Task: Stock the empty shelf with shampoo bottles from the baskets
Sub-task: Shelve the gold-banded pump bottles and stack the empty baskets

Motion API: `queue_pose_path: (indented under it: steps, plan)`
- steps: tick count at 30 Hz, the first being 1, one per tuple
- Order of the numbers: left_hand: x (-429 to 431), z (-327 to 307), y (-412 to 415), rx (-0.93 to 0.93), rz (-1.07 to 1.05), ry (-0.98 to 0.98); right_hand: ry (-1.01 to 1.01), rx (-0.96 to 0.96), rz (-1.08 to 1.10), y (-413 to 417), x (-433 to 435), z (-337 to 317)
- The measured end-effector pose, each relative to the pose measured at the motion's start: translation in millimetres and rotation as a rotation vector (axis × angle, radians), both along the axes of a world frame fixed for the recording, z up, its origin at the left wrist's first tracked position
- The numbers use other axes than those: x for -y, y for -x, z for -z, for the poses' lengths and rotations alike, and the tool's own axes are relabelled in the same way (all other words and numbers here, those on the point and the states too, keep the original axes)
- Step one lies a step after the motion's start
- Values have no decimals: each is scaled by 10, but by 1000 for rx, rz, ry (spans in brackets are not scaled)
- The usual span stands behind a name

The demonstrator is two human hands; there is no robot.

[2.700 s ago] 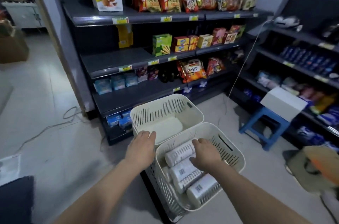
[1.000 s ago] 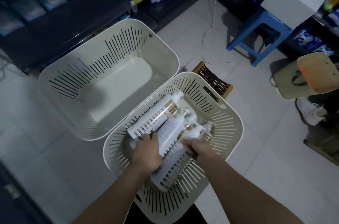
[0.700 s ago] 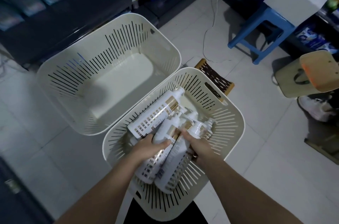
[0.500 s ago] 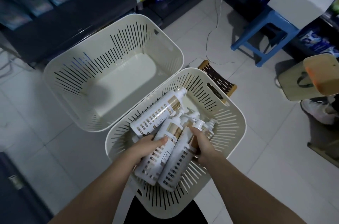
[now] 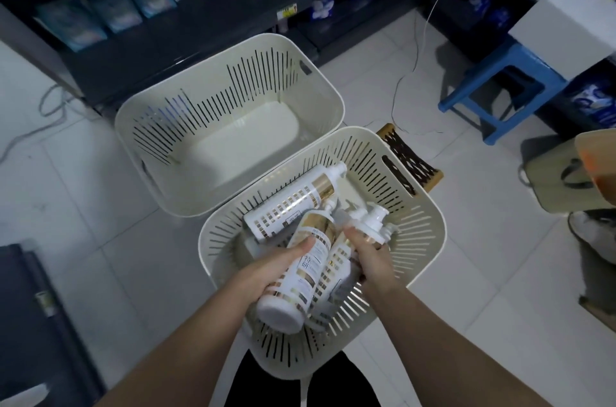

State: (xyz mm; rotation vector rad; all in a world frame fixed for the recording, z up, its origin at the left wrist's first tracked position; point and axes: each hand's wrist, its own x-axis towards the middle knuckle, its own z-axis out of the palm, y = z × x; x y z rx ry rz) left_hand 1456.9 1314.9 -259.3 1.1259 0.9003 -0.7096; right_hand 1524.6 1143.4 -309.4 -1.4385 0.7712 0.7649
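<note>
Although the dark metal store shelving (image 5: pixel 213 23) along the top of the view has a bare stretch of lower shelf in front of its blue packets, no shampoo bottle stands on any shelf that can be seen, so the stocking looks barely begun or at least far from finished. On the pale tiled floor (image 5: pixel 83 206) sit two cream slotted plastic baskets touching at one corner: the far basket (image 5: pixel 140 113), nearest the shelving, is completely empty, while the near basket (image 5: pixel 430 240), close to the person's legs, holds the stock. A blue plastic stool (image 5: pixel 500 73) stands well apart to the right. Inside the near basket one white bottle with gold checks and a gold collar (image 5: pixel 293 200) lies on its side, untouched, and a few white pump tops show beside it. The left hand (image 5: pixel 266 270) is wrapped around a white and gold shampoo bottle (image 5: pixel 300 276) whose base is tilted up towards the camera. The right hand (image 5: pixel 370 256) grips the neck of a second white and gold bottle (image 5: pixel 336 270) just beside the first. Both bottles remain within the basket's rim; carrying them to the shelf is yet to come, and several more trips seem likely.
</note>
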Motion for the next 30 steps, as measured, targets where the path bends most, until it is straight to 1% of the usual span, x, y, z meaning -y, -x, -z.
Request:
queue_pose_path:
  steps: [3,5,10,12,14,16,20,23,27,30]
  plan:
    - [59,-94,80,72,65,32,-51,13,8,-51,14,-212]
    - [83,-209,146,114,18,22,-118,37,-74,-106,-7,-401]
    - [138,-624,367,181,-246,89,-138,130,-275,-202,-184,-912]
    - [125,-770,484,277,-385,129,-165,141,-334,-216,-273,-1115]
    - [99,-927,619,407,-475,181,-210,136,-401,-214,-381,-1302]
    - [51,-1021,802,458,-564,189,-280,127,-477,-188,-523,-1488]
    - [1,-1290,1255,498,-785,103,-407,55,-648,-1,-835,-1801]
    - [-32,-1524,1645,524,-948,14,-454,58,-822,258,-1121,-1983]
    - [-107,-1788,2263,521,-1073,-191,-477,184,-1093,770,-1536,-2195]
    - [-130,-1960,2792,520,-1112,-366,-481,264,-1230,1248,-1807,-2379]
